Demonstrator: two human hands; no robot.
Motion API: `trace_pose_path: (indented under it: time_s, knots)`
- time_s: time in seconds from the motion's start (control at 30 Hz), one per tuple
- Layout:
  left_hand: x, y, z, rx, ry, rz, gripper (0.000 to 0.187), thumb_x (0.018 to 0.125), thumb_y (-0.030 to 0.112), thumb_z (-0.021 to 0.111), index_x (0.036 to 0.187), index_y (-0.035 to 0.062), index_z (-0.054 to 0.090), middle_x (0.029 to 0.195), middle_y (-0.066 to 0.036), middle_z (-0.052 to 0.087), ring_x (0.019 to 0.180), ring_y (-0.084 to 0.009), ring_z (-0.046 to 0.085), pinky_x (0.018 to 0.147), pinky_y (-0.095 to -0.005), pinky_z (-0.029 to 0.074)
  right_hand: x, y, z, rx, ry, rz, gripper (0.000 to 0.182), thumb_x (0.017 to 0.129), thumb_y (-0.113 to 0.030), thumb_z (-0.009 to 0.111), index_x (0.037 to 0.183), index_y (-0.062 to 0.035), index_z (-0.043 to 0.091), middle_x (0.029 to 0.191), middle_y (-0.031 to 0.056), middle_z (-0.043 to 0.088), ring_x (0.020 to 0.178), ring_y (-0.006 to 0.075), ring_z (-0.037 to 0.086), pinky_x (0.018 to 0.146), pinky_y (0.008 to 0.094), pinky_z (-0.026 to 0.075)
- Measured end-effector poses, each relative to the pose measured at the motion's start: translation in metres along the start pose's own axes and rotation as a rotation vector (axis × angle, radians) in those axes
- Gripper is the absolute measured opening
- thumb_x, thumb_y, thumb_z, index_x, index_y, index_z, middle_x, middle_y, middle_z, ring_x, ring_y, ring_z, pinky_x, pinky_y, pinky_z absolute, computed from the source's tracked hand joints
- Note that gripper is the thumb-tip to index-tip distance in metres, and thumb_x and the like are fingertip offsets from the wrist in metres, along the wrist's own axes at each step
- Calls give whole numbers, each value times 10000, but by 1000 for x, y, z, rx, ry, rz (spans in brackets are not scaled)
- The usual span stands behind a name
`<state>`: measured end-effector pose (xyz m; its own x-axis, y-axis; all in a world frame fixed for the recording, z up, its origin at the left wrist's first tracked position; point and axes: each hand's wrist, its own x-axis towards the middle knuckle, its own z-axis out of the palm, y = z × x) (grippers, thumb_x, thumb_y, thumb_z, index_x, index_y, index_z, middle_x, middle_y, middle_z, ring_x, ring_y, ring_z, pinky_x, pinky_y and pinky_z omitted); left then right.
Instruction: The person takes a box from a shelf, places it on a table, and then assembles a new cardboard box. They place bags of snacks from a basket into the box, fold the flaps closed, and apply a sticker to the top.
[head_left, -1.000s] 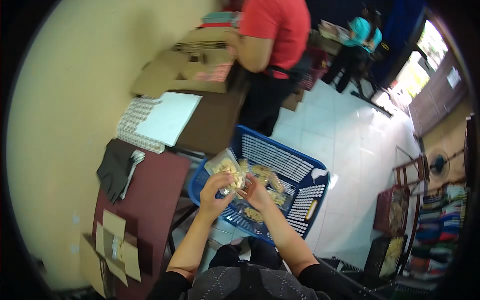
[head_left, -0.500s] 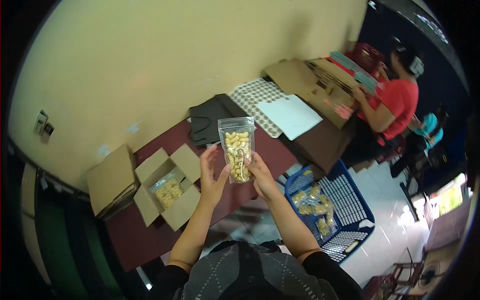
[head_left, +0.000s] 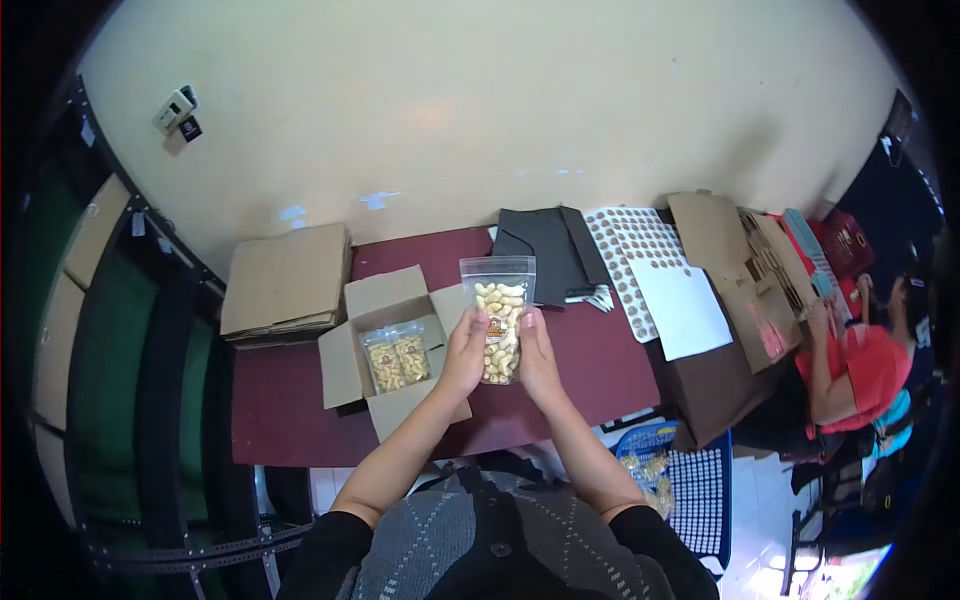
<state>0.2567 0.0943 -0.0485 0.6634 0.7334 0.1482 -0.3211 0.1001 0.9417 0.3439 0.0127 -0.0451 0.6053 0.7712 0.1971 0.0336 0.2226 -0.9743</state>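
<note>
Clear plastic, printed with a small label and filled with pale nuts, makes up the pouch (head_left: 500,345) held upright above the middle of the worktop (head_left: 590,375), between its front and back edges. Holding it well calls, I judge, for even, light pressure on both side edges: the nuts look likely to shift, and a hard squeeze could crease the film or strain the top strip. Thumbs are best clear of the label, as they mostly are, so the front stays readable.

The left hand (head_left: 464,352) closes on the pouch's left side, thumb at the front; the right hand (head_left: 538,358) closes on the opposite side. Both sets of fingers curl behind, largely hidden, so how firmly they press I cannot tell.

Left of the hands, toward the front edge, stands an open carton (head_left: 344,365) with filled packets (head_left: 398,358) inside. Below the right front corner is a blue basket (head_left: 699,500) holding more packets. Farther off, flattened cardboard (head_left: 285,280) is stacked at the back left corner, and a black bag (head_left: 548,245) lies along the back edge.
</note>
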Motion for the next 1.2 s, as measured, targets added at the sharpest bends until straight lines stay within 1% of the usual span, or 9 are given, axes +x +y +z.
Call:
trace_pose_path:
  time_s: [0.2,0.47,0.6,0.8,0.87,1.07,1.13,1.17,1.2]
  knots:
    - [-1,11,9,136,-45,142,404,978,279,428,1262,-8,409,1156,-93,544,1068,-133,501,925,-278,394,14,-6,-10,-9,-257,-11,435,978,-283,406,1313,-10,349,1195,129,508,1111,170,483,961,311,368]
    - [-6,-6,7,-160,7,0,457,984,263,411,1342,-7,322,1240,-93,488,1126,-149,469,970,-284,365,25,-13,-29,89,-352,65,476,984,-313,377,1344,-13,296,1265,120,456,1169,184,436,991,313,334]
    - [-2,10,22,198,-35,61,549,950,227,491,1377,-4,233,1273,-121,440,1181,-169,422,995,-301,338,40,-12,-32,61,-465,70,445,985,-283,392,1327,-7,325,1229,103,498,1127,165,477,965,298,363]
    - [8,1,19,382,-162,-35,665,926,121,487,1425,31,57,1354,-132,345,1252,-194,349,1030,-322,293,59,-13,-39,261,-416,301,461,985,-339,379,1317,-19,361,1217,90,499,1106,144,487,966,282,367]
    - [8,-1,26,195,-121,-25,678,919,111,491,1425,27,48,1361,-139,333,1260,-205,338,1038,-328,283,61,-10,-43,366,-404,439,445,983,-325,392,1300,-12,377,1206,86,507,1097,141,492,957,289,380]
    - [10,-7,17,183,-96,-143,753,896,135,546,1424,25,20,1330,-130,349,1215,-187,375,993,-310,339,63,-4,-43,249,-473,450,373,975,-284,433,1241,-23,439,1142,71,549,1045,128,523,912,283,412]
    - [12,-4,16,215,-164,-132,784,866,128,573,1415,6,26,1316,-142,362,1210,-189,382,988,-320,346,63,-3,-39,161,-352,368,357,977,-279,431,1229,-28,453,1132,66,547,1022,122,522,892,279,413]
    - [11,0,18,294,-130,-119,782,841,112,589,1406,0,60,1298,-151,384,1198,-197,400,987,-326,349,66,2,-38,148,-215,276,326,925,-199,550,1177,0,494,1068,76,566,968,128,532,869,275,416]
    - [13,2,18,291,-134,-115,782,841,112,589,1406,0,60,1298,-151,384,1198,-197,400,987,-326,349,69,-5,-39,144,-213,272,326,925,-199,550,1177,0,494,1068,76,566,968,128,532,869,275,416]
